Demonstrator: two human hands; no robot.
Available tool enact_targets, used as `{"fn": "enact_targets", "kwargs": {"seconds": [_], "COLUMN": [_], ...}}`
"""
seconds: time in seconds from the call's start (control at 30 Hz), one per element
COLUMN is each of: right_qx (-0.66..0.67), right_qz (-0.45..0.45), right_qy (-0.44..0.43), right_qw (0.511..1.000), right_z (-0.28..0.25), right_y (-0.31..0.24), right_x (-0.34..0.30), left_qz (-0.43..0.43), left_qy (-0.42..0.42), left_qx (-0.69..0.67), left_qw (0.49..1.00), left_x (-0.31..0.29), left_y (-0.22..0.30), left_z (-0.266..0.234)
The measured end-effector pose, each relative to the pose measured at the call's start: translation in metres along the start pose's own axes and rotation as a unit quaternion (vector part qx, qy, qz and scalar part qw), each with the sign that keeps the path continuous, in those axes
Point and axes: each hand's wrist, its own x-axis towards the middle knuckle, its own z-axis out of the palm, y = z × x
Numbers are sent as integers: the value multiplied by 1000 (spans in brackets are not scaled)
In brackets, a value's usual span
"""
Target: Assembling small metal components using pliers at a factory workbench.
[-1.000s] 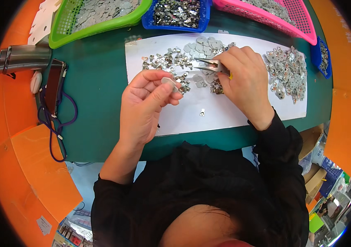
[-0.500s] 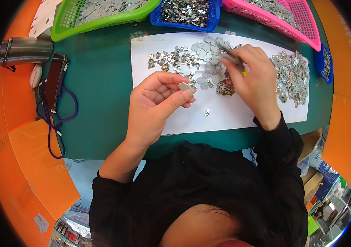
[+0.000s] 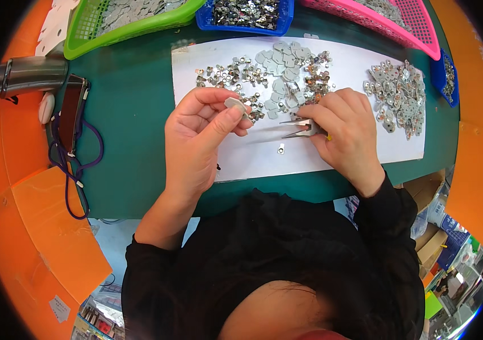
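Between thumb and fingers, my left hand point(image 3: 199, 130) pinches a small flat grey plate point(image 3: 234, 104) above the white sheet point(image 3: 241, 153). My right hand point(image 3: 348, 127) grips a pair of pliers point(image 3: 304, 127), whose slim jaws are spread and point left with nothing between them. A single small metal clip point(image 3: 281, 149) lies just below the jaws. Beyond the hands sit a heap of grey plates point(image 3: 287, 56), shiny metal clips point(image 3: 230, 73) to its left and more clips point(image 3: 316, 79) to its right. The pliers' handles are mostly hidden in my palm.
Joined metal pieces point(image 3: 397, 96) are heaped at the sheet's right. Along the far edge stand a green basket point(image 3: 133, 35), a blue bin point(image 3: 245, 28) and a pink basket point(image 3: 377, 31); a smaller blue bin point(image 3: 439, 79) is far right. A phone point(image 3: 74, 110) and a metal tumbler point(image 3: 34, 73) lie left.
My right hand has drawn the pliers back from the grey plate heap toward me, and their jaws now point left, apart. My left hand has shifted slightly left with its plate.
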Motion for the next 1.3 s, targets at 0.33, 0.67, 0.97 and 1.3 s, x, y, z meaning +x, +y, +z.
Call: {"fn": "enact_targets", "kwargs": {"seconds": [0.33,0.67,0.97,1.3], "right_qx": [8,203,293,400], "right_qz": [12,66,90,149], "right_qy": [19,34,-32,1], "right_qw": [1000,976,951,905], "right_z": [15,-6,-14,-14], "right_y": [-8,-24,-23,-29], "right_x": [13,32,33,28], "left_qz": [-32,-44,-17,110], "left_qy": [-14,-58,-84,-62], "left_qx": [-2,46,101,226], "left_qw": [999,996,991,966], "left_x": [1,-9,-10,-15], "left_y": [-1,-6,-4,-6], "left_z": [-1,8,10,10]}}
